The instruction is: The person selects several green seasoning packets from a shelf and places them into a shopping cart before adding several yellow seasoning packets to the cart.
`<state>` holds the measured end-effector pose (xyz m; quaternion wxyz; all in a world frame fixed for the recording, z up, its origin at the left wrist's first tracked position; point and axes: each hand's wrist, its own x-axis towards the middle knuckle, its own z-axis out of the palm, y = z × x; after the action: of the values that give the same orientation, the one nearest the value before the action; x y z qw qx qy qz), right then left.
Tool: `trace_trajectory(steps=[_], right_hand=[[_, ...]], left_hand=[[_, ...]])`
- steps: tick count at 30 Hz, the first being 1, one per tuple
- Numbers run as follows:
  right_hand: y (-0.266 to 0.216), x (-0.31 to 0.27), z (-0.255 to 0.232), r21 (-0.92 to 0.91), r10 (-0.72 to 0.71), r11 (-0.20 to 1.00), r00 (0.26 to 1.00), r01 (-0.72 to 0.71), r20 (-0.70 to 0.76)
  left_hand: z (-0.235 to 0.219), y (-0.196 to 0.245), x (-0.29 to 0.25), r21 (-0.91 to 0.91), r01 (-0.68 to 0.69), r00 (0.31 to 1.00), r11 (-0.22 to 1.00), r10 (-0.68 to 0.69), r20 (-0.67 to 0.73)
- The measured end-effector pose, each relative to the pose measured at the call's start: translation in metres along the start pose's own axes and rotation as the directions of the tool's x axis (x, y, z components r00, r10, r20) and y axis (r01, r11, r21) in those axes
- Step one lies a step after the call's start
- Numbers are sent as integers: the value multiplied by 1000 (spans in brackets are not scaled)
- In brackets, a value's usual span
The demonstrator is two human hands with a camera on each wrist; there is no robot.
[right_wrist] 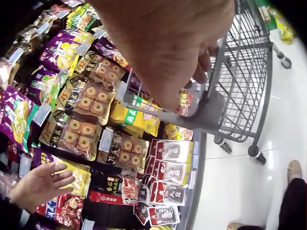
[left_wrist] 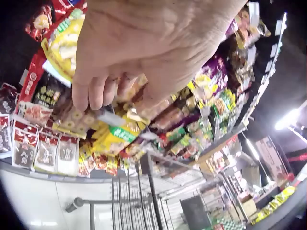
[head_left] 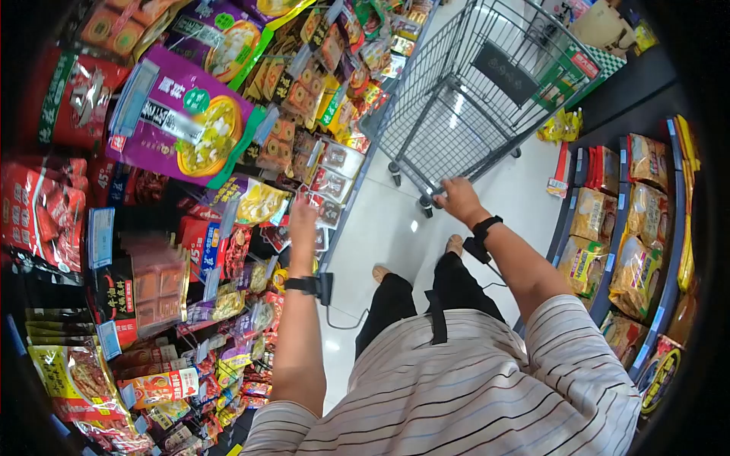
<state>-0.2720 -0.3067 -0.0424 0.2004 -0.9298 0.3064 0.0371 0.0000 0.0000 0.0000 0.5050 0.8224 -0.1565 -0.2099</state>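
Observation:
My right hand grips the near corner of a grey wire shopping cart. In the right wrist view its fingers reach over the cart's grey handle. My left hand is held over the packed shelf on the left, with nothing in it. The right wrist view shows that palm turned up and the fingers loosely spread. Around it are yellow-and-purple seasoning bags, red-and-white sachets and a black-and-red packet.
Large purple bags and red bags fill the left shelves. A lower rack on the right holds bagged goods. Pale floor runs between them. Yellow packets and a green box stand past the cart.

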Motion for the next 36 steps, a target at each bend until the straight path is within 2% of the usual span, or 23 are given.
trace_trajectory(steps=[1,2,3,5,6,9,11,13,15,17,20,23,24,27,28,31,32,35,36], right_hand=[[-5,-1,1,-65,-35,997,999,36,18],[-10,-2,3,-130,-67,989,997,72,39],[17,-14,5,-95,-135,986,990,137,32],[34,-16,2,-138,-272,954,962,267,-23],[37,-16,-11,-91,-278,956,960,279,22],[53,-17,-22,130,-293,946,955,298,-51],[71,-16,-35,174,-259,945,958,278,-125],[98,-14,-50,153,-235,952,953,266,-191],[126,-11,-65,202,-184,943,921,264,-343],[156,-4,-77,197,-100,955,870,220,-483],[190,3,-103,283,92,954,807,96,-584],[215,14,-114,329,280,943,668,-55,-690],[221,16,-118,419,414,893,659,-162,-628],[236,37,-83,757,652,625,659,-189,-374],[233,39,-79,756,665,592,700,-280,-261],[227,56,-64,807,694,480,712,-343,-110],[229,63,-60,782,746,453,663,-429,-68],[227,69,-65,825,795,373,605,-425,-47],[230,71,-65,816,794,388,605,-428,-60]], left_hand=[[17,-4,-2,54,-59,997,997,56,53],[34,-18,3,106,-46,991,993,32,128],[72,-13,-10,218,-3,979,976,-42,200],[123,21,-19,297,-70,978,952,7,210],[146,35,-23,336,-99,977,937,27,212],[195,46,-15,402,-167,975,900,91,200],[218,76,-13,446,-140,972,884,38,231],[243,77,-3,431,-152,961,889,31,275],[267,82,2,452,-76,967,889,-45,251],[285,95,0,513,-14,966,859,-122,230],[301,88,4,626,-20,960,779,-159,229],[303,82,9,668,-27,955,743,-179,237],[302,80,14,674,-26,950,738,-191,247],[303,93,13,672,-8,942,740,-219,253],[305,100,10,668,0,940,744,-228,253],[310,97,6,660,-18,955,751,-182,234],[310,95,9,660,-19,951,751,-190,243],[299,88,23,639,-5,924,769,-241,297],[291,92,31,617,11,903,787,-273,332]])
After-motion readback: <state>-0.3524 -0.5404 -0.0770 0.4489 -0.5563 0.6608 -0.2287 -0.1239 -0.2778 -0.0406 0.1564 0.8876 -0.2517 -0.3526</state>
